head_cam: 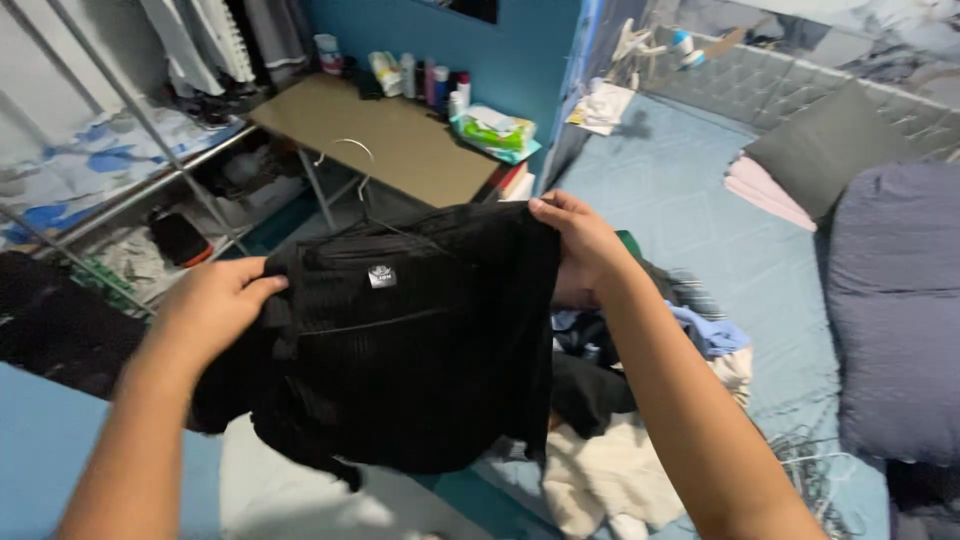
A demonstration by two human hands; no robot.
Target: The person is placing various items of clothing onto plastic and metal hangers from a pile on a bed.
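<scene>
Two bare hands hold up a black garment [410, 350] in the air, in front of the person. It looks thick and ribbed, with a small white patch near its top edge. A white hanger [352, 165] pokes out above that top edge, and its hook curls up over the table behind.

The left hand [215, 305] grips the left edge of the black garment. Its fingers [262, 287] are closed tight on the cloth. The right hand [580, 245] holds the top right corner, and its fingers [548, 212] are pinched shut on the edge there. The cloth is pulled wide between both hands. Its bottom edge hangs loose and bunched.

Under the black garment is a bed [690, 200] with a blue cover. A pile of clothes [640, 400] lies on the bed just below and to the right of the right arm. It has white, blue and dark things in it. Past the pile, the middle of the bed is flat and open. On the far right edge of the bed lie a grey pillow [830, 145] and a big purple cushion [895, 300].

Behind the hands stands a brown table [390, 140], well apart from them. Bottles [430, 80] stand along its back edge by the blue wall. A green and white pack [495, 132] sits near its right edge. A metal rack [130, 170] stands on the left, near the left hand.
</scene>
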